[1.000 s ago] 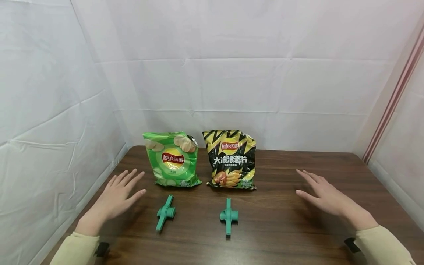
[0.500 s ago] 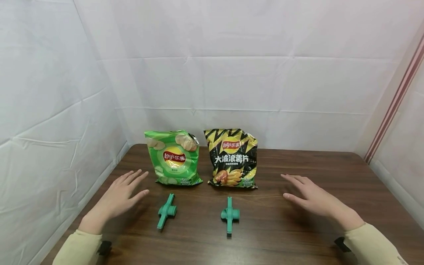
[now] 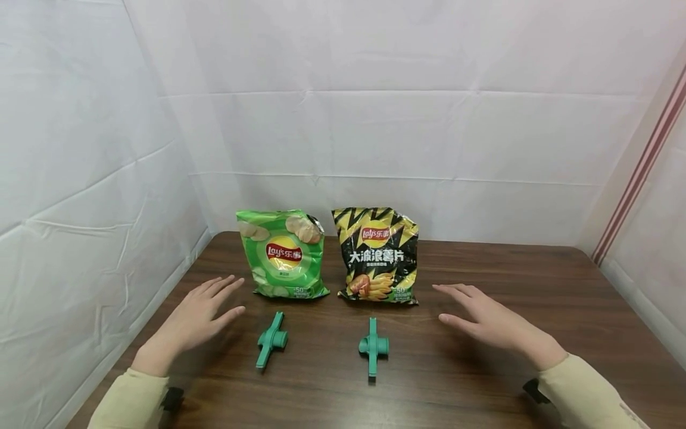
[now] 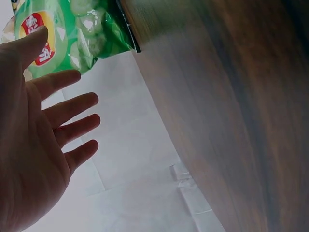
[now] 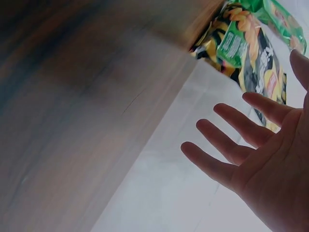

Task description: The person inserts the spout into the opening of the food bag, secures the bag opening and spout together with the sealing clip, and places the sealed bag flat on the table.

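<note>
Two chip bags stand upright side by side on the dark wooden table: a green bag (image 3: 284,256) on the left and a black-and-yellow bag (image 3: 378,256) on the right. In front of them lie two green bag clips with round spouts, the left clip (image 3: 272,339) slightly slanted, the right clip (image 3: 373,346) pointing straight away from me. My left hand (image 3: 195,316), fingers spread and holding nothing, is over the table left of the slanted clip. To the right of the black-and-yellow bag, my right hand (image 3: 490,322) also holds nothing, its fingers extended. Both wrist views show bare palms.
White cloth walls (image 3: 396,131) enclose the back and both sides of the table (image 3: 498,268). A red-striped band (image 3: 643,164) runs down the right-hand cloth. Beige sleeves cover both forearms.
My right hand has moved left, closer to the black-and-yellow bag. The left hand has shifted only slightly right, much as the whole view has. Bags and clips stay put.
</note>
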`<state>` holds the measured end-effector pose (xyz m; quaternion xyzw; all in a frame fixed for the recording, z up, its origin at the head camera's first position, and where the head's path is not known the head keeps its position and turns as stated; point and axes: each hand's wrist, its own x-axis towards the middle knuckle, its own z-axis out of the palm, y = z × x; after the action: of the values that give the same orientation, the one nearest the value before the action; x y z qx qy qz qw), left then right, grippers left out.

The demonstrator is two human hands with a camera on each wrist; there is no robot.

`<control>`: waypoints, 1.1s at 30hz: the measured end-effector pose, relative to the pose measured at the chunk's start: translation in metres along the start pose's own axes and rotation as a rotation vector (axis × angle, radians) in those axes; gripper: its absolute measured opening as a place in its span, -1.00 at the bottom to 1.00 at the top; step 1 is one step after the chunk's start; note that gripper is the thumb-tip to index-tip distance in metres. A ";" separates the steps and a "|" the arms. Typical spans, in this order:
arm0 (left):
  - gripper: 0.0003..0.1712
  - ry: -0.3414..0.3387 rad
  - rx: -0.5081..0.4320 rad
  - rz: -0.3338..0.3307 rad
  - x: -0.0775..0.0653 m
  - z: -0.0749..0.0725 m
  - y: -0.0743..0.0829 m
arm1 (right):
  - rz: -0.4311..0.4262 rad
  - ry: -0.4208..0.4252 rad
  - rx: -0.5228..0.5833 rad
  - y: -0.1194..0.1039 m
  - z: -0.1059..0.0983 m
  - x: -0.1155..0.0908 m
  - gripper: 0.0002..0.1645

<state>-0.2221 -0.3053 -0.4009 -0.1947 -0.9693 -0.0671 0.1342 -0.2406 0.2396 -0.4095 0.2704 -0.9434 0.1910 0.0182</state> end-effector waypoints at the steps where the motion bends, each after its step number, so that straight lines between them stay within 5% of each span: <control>1: -0.32 0.000 -0.002 0.002 0.000 0.000 0.000 | -0.007 -0.002 0.003 -0.002 0.001 0.002 -0.26; 33: -0.38 -0.002 -0.038 0.022 0.001 0.003 0.006 | -0.201 -0.124 0.008 -0.067 0.013 0.054 -0.22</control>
<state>-0.2214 -0.2992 -0.4034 -0.2081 -0.9658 -0.0839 0.1302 -0.2514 0.1557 -0.3906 0.3752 -0.9101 0.1746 -0.0224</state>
